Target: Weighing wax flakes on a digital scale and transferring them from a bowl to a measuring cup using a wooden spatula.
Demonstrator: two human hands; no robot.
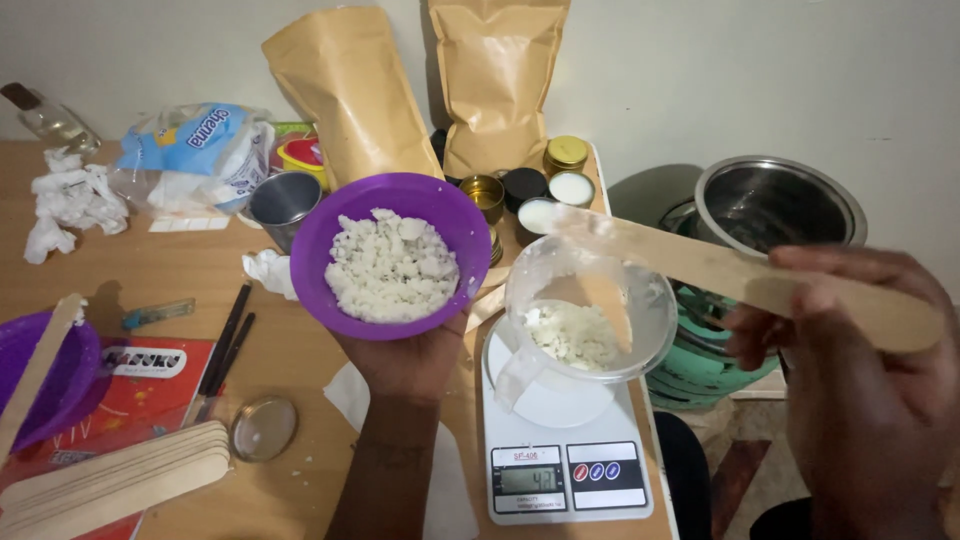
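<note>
Over the wooden tabletop (150, 350), the left hand (405, 360) cups a purple plastic bowl (320, 240) from beneath, fingers spread under its base; the bowl is tilted toward the camera and heaped with white, crumbly flakes (390, 265) — waxy-looking, clumped in soft lumps. The right hand (860, 350) is pressed together around one end of a flat wooden stick (720, 265), whose pale tip reaches over a clear plastic cup (590, 320). That cup stands on a small white digital scale (565, 470) and already holds a shallow layer of the same white flakes; its wall is smeared cloudy.

The step in hand looks like portioning by weight — flakes moved from bowl to cup with the stick. A next move would call for bringing the bowl's rim closer over the cup and nudging small amounts off, since the lumps cling and could drop in a clump and overshoot.

Behind stand two tall brown paper pouches (495, 80), some small gold-lidded tins (565, 153) and a steel cup (283, 200). To the left lie a stack of wooden sticks (110, 480), a second purple bowl (45, 385), crumpled white tissue (70, 200) and a round glass lid (263, 428). A steel pot (780, 200) sits off to the right on a green gas cylinder (700, 365).
</note>
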